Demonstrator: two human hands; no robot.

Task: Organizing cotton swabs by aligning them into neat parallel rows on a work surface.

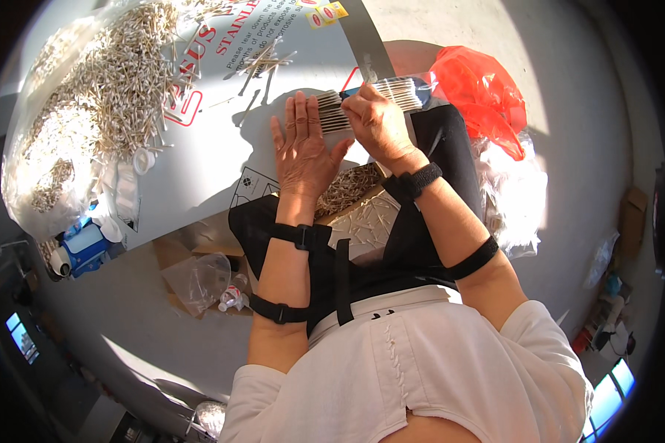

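A neat row of cotton swabs (333,112) lies on the table between my hands, continuing to the right into a clear plastic bag (427,83). My left hand (301,144) rests palm down, fingers stretched out and holding nothing, its fingertips beside the left ends of the swabs. Over the middle of the row, my right hand (379,125) is closed with curled fingers on the bag; the exact part pinched is hidden under them. Several loose swabs (264,65) lie scattered beyond my left hand.
A large heap of cotton swabs (118,70) in clear plastic covers the left of the table (222,144). A box of swabs (358,181) is near my lap. A red plastic bag (484,92) sits at the right, above clear bags (510,196). A blue-and-white package (85,244) hangs by the left edge.
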